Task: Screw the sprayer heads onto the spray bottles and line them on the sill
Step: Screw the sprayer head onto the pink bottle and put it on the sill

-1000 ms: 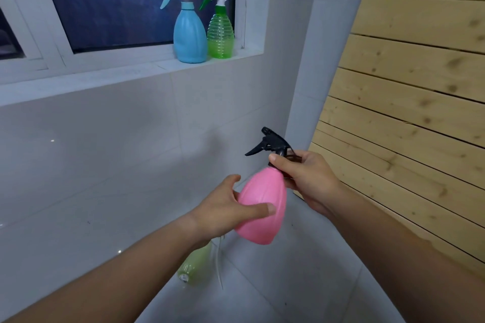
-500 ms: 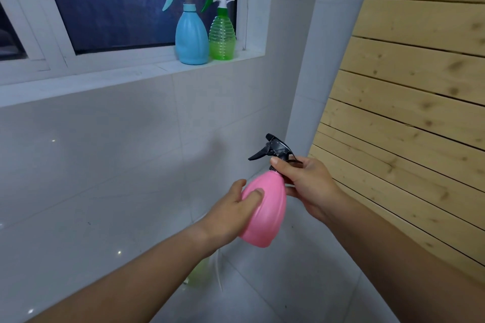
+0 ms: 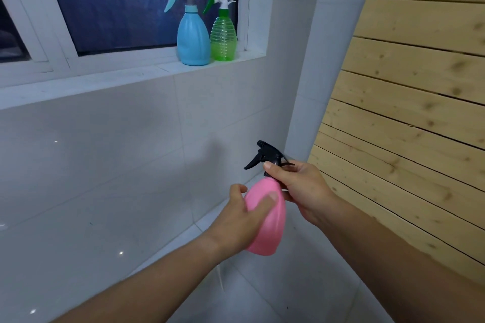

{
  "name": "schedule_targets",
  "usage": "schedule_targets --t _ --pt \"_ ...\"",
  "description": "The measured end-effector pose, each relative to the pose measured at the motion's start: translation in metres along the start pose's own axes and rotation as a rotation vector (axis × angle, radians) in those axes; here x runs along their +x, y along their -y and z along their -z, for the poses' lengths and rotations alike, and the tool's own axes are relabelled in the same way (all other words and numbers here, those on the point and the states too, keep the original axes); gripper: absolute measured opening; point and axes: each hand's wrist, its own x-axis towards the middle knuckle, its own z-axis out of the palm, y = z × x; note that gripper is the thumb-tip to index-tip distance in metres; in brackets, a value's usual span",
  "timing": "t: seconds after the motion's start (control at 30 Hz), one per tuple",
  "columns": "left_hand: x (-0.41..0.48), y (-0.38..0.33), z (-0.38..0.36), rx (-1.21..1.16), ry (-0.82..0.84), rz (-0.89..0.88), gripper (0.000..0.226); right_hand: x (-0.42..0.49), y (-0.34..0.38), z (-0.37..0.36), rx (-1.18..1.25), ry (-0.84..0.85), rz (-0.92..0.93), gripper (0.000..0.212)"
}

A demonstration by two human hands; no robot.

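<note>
I hold a pink spray bottle upright in front of me, low in the view. My left hand wraps the bottle's body from the left. My right hand pinches the collar of the black sprayer head sitting on the bottle's neck. Up on the white window sill stand a blue spray bottle with a grey and teal head and, touching its right side, a clear green spray bottle with a white head.
A white tiled wall runs below the sill. A wooden slat wall closes off the right side. A white corner pillar stands between them. The tiled floor lies below my hands; a thin white tube shows under the pink bottle.
My view has shifted slightly, and the pale green bottle on the floor has gone out of sight behind my left arm. My left fingers have re-gripped the pink bottle's body while my right hand stays on the black head.
</note>
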Motion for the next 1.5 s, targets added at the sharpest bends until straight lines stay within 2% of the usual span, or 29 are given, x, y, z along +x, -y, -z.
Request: schedule_targets --t 0.07,0.13,0.23,0.33,0.43,0.53,0.7,0.73,0.83,0.9,1.07,1.3,1.4,1.5 --pt "-0.001 -0.002 0.005 -0.058 0.090 -0.013 0.057 0.002 0.000 0.003 -0.002 -0.027 0.003 0.030" --pt "-0.001 -0.001 0.007 -0.068 0.153 -0.014 0.066 0.003 0.000 0.004 -0.002 -0.039 0.006 0.032" --pt "0.001 0.000 0.008 -0.029 0.115 -0.017 0.078 0.003 -0.002 0.004 0.005 -0.039 -0.012 0.030" --pt "0.003 0.001 0.009 0.051 0.040 -0.051 0.079 0.002 -0.002 0.002 0.040 -0.030 -0.019 0.028" --pt "0.006 0.005 0.012 -0.101 0.145 0.018 0.090 0.000 0.002 -0.001 0.049 0.010 -0.005 0.025" --pt "0.012 0.012 0.019 -0.265 0.271 0.068 0.074 0.000 0.003 0.000 0.066 0.024 0.001 0.026" --pt "0.012 0.008 0.019 -0.140 0.077 -0.042 0.076 -0.003 0.004 0.000 0.143 0.057 -0.041 0.020" --pt "0.012 0.008 0.018 -0.150 0.085 -0.048 0.076 -0.003 0.005 0.000 0.159 0.057 -0.039 0.021" --pt "0.010 0.008 0.018 -0.266 0.231 -0.048 0.062 -0.004 0.009 0.000 0.177 0.119 -0.009 0.023" --pt "0.009 0.010 0.019 -0.270 0.265 -0.066 0.052 -0.007 0.010 -0.003 0.209 0.151 -0.011 0.022" --pt "0.008 0.009 0.015 -0.198 0.092 -0.109 0.061 -0.008 0.008 -0.004 0.246 0.135 0.018 0.017" --pt "0.003 0.007 0.009 -0.086 -0.097 -0.127 0.059 -0.006 -0.001 -0.009 0.220 0.076 0.062 0.035" --pt "0.002 0.005 0.008 -0.052 -0.147 -0.131 0.061 -0.005 -0.001 -0.011 0.223 0.070 0.061 0.033" --pt "0.004 0.003 0.014 -0.030 -0.112 -0.133 0.059 -0.004 -0.001 -0.011 0.233 0.091 0.061 0.035"
